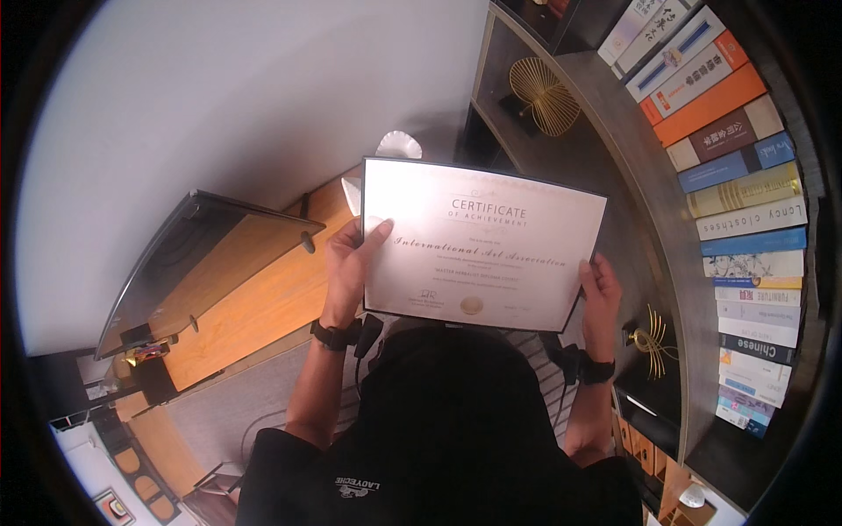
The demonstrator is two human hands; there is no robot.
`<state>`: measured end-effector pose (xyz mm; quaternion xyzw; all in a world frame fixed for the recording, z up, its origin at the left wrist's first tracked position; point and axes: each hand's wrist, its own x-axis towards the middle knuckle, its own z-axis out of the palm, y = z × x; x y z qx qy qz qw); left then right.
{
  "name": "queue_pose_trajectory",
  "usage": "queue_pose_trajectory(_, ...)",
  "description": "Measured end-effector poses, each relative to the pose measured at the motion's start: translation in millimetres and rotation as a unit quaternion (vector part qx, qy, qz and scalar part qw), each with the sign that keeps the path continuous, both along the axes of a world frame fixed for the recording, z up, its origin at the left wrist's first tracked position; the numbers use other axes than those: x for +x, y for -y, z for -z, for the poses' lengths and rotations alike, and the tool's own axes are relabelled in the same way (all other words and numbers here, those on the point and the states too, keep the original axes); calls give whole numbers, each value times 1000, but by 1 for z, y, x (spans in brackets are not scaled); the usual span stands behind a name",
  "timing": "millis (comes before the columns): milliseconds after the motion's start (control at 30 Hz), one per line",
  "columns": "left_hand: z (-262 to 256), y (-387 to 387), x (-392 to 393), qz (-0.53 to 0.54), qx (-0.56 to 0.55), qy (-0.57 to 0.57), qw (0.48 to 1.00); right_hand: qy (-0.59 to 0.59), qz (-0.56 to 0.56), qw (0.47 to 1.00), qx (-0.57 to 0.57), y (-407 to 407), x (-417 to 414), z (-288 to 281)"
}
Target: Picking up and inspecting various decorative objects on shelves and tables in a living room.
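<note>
A framed certificate (483, 246) with a thin black frame is held up in front of my chest, its printed face turned to me and slightly tilted. My left hand (352, 260) grips its left edge, the thumb lying over the front. At the right edge, my right hand (598, 286) holds the frame near the lower corner, thumb at the front. Both wrists wear black straps with small devices. Behind the frame's top edge shows a white scalloped ornament (399, 144), and a white pointed piece (352, 195) stands beside the left edge.
A television (204, 263) stands on a wooden cabinet (263, 289) at the left, along a pale wall. On the right, a dark shelf unit (598, 85) holds a row of books (750, 223), a gold wire fan ornament (544, 96) and another gold ornament (650, 340).
</note>
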<state>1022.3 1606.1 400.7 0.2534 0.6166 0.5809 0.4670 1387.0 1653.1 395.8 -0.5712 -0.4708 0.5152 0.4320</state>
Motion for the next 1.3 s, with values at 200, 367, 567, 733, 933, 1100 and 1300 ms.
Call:
queue_pose_trajectory(200,0,0,-1,21,-9,18,1000,-29,-48,998,-13,-3,8,7)
queue_pose_trajectory(367,19,3,-10,113,17,-88,990,-21,-83,995,-46,-9,24,28)
queue_pose_trajectory(567,67,17,-28,157,-57,-244,955,36,-28,999,2,-4,62,83)
queue_pose_trajectory(733,106,44,-43,136,-114,-178,968,-21,85,996,26,12,91,122)
queue_pose_trajectory(933,179,84,-58,136,-185,-174,958,113,178,978,10,6,166,159)
queue_pose_trajectory(1100,243,129,-63,150,-234,-228,933,497,101,854,114,-29,255,202)
queue_pose_trajectory(1300,275,184,-62,78,-286,-62,953,435,155,885,53,-99,336,252)
